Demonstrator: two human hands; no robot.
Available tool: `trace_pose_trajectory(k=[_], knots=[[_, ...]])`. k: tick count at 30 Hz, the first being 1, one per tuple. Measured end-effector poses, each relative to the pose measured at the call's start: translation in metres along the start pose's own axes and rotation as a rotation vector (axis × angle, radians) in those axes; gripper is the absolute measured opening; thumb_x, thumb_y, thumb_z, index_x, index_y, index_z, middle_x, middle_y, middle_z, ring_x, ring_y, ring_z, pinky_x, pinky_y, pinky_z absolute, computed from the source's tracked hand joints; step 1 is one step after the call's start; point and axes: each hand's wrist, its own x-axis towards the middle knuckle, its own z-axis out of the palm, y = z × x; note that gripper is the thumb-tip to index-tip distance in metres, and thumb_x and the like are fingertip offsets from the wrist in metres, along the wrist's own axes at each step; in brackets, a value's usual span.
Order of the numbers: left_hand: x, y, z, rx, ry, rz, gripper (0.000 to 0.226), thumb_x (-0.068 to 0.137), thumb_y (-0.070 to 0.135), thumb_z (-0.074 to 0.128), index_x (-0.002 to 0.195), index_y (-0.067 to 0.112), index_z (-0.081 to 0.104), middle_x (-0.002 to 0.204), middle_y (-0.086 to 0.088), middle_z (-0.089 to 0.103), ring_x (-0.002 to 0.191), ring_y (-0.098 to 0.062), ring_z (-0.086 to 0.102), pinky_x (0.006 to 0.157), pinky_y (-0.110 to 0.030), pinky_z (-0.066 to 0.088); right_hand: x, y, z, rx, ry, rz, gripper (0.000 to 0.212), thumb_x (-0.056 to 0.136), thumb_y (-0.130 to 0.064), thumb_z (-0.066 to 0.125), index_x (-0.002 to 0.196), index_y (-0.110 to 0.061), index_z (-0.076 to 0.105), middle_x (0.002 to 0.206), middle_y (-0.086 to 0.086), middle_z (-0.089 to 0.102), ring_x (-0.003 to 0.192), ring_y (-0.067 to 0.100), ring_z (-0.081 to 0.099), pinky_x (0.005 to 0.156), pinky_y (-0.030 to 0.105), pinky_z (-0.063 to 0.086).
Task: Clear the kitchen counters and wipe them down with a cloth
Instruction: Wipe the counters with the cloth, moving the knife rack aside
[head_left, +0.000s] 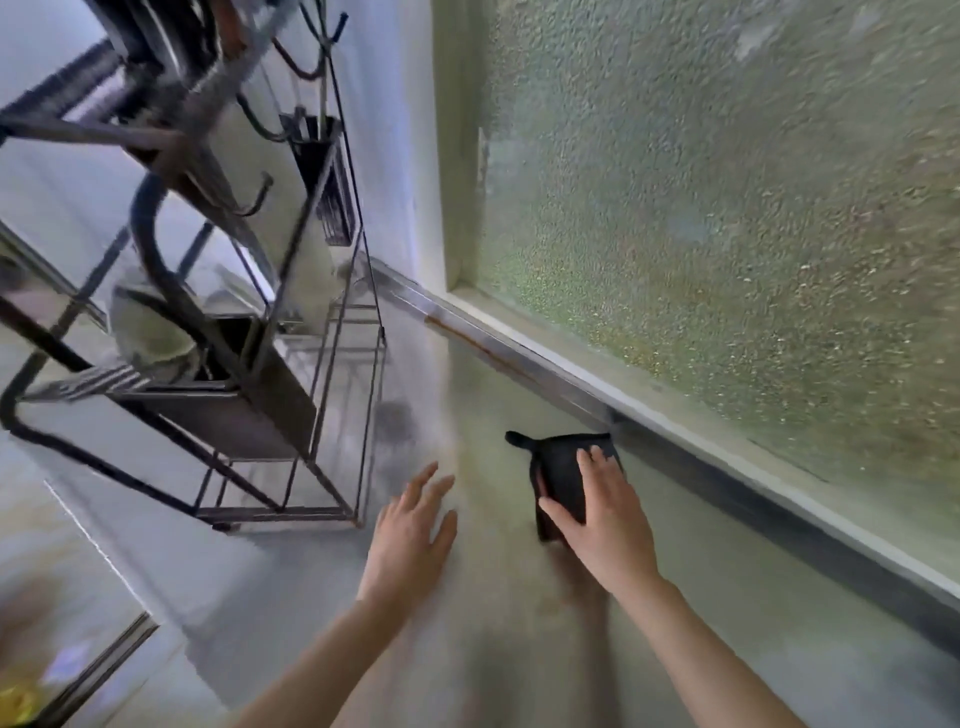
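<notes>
Wiping in progress, we judge. Our right hand (602, 514) lies flat on a folded black cloth (563, 475), fingers spread and pressing it onto the pale counter (493, 649); a palm-down press, no pinch, so the grip is apart and laid over the cloth rather than clamped on it. The cloth sits at the far right of the counter, just beside the metal sill strip (571, 387) under the frosted window (727, 208). One corner tail sticks out to the far left.

Our left hand (410, 540) hovers or rests open on the bare counter, fingers splayed, holding nothing. We cannot tell whether it touches.

Risks from here:
- Cloth could bunch or slide out from under the palm, since nothing pinches it.
- A stroke to the left would run into the wire dish rack (291, 415), whose foot stands near the left hand; a knock could shift it or rattle the bowl (150, 332) inside.
- A rusty streak runs along the sill strip; pushing hard against that edge could snag the cloth.

Open room: a clear lane runs between rack and sill, wider toward us. The near-left counter edge drops to what looks like a sink, blurred. Picture is motion-smeared, so fine detail is unsure.
</notes>
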Motion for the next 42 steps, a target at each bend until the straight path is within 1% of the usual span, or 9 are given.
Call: trace_pose_trajectory(k=[3, 8, 11, 14, 18, 23, 28, 34, 42], knots=[[0.026, -0.008, 0.010, 0.052, 0.027, -0.067, 0.048, 0.094, 0.043, 0.042, 0.139, 0.026, 0.039, 0.153, 0.006, 0.025, 0.138, -0.021, 0.029, 0.111, -0.040, 0.028, 0.025, 0.007, 0.026, -0.103, -0.144, -0.072, 0.088, 0.084, -0.071, 0.024, 0.150, -0.015, 0.008, 0.158, 0.005, 0.003, 0.146, 0.024, 0.003, 0.116, 0.039, 0.011], [0.050, -0.041, 0.027, 0.253, -0.018, -0.128, 0.072, 0.080, 0.070, 0.005, 0.145, 0.039, 0.007, 0.148, 0.021, -0.012, 0.141, -0.004, -0.007, 0.114, -0.026, -0.006, 0.082, -0.010, 0.054, -0.217, -0.008, -0.366, 0.063, 0.090, -0.053, 0.030, 0.140, -0.018, 0.041, 0.147, 0.004, 0.040, 0.134, 0.027, 0.040, 0.105, 0.044, 0.032], [0.050, -0.049, 0.038, 0.337, -0.026, -0.121, 0.056, 0.095, 0.055, 0.013, 0.146, 0.034, 0.015, 0.153, 0.008, 0.017, 0.140, -0.013, 0.015, 0.112, -0.032, 0.006, 0.129, -0.035, 0.058, -0.162, -0.016, -0.568, 0.053, 0.090, -0.043, 0.036, 0.136, -0.019, 0.048, 0.143, 0.000, 0.046, 0.130, 0.024, 0.045, 0.101, 0.045, 0.041], [0.050, -0.054, 0.044, 0.357, -0.015, -0.119, 0.054, 0.095, 0.049, 0.022, 0.146, 0.034, 0.018, 0.152, 0.005, 0.026, 0.141, -0.013, 0.018, 0.109, -0.038, 0.016, 0.179, -0.065, 0.066, -0.169, -0.086, -0.712, 0.050, 0.091, -0.038, 0.034, 0.134, -0.018, 0.051, 0.142, 0.000, 0.047, 0.129, 0.025, 0.046, 0.100, 0.044, 0.041], [0.052, -0.057, 0.045, 0.399, 0.033, -0.075, 0.053, 0.095, 0.046, 0.026, 0.144, 0.029, 0.031, 0.151, 0.003, 0.030, 0.141, -0.015, 0.019, 0.109, -0.039, 0.019, 0.232, -0.106, 0.074, -0.196, -0.130, -0.807, 0.052, 0.098, -0.037, 0.032, 0.147, -0.020, 0.026, 0.156, -0.002, 0.019, 0.144, 0.021, 0.013, 0.115, 0.038, 0.008], [0.054, -0.059, 0.047, 0.405, 0.066, -0.045, 0.053, 0.096, 0.048, 0.021, 0.140, 0.025, 0.039, 0.148, 0.001, 0.036, 0.140, -0.016, 0.023, 0.108, -0.037, 0.021, 0.272, -0.142, 0.078, -0.211, -0.126, -0.738, 0.055, 0.100, -0.035, 0.026, 0.150, -0.016, 0.012, 0.159, 0.002, 0.004, 0.145, 0.020, 0.000, 0.116, 0.035, -0.001], [0.053, -0.056, 0.047, 0.400, 0.062, -0.073, 0.053, 0.096, 0.049, 0.021, 0.142, 0.029, 0.035, 0.150, 0.004, 0.033, 0.140, -0.014, 0.023, 0.109, -0.039, 0.022, 0.263, -0.140, 0.076, -0.135, -0.114, -0.642, 0.055, 0.099, -0.035, 0.030, 0.149, -0.015, 0.019, 0.158, 0.010, 0.007, 0.145, 0.023, 0.004, 0.116, 0.033, 0.000], [0.051, -0.055, 0.045, 0.417, 0.027, -0.087, 0.053, 0.096, 0.050, 0.020, 0.143, 0.029, 0.032, 0.151, 0.004, 0.030, 0.140, -0.016, 0.022, 0.110, -0.039, 0.017, 0.189, -0.059, 0.062, -0.148, -0.002, -0.491, 0.055, 0.091, -0.041, 0.033, 0.138, -0.016, 0.044, 0.148, 0.014, 0.036, 0.136, 0.028, 0.035, 0.110, 0.040, 0.029], [0.050, -0.053, 0.046, 0.444, 0.019, -0.114, 0.053, 0.095, 0.048, 0.023, 0.145, 0.032, 0.024, 0.153, 0.006, 0.022, 0.141, -0.012, 0.012, 0.112, -0.034, 0.006, 0.084, 0.038, 0.039, -0.219, 0.076, -0.200, 0.060, 0.094, -0.047, 0.023, 0.138, -0.013, 0.044, 0.147, 0.015, 0.038, 0.133, 0.034, 0.038, 0.108, 0.043, 0.027]])
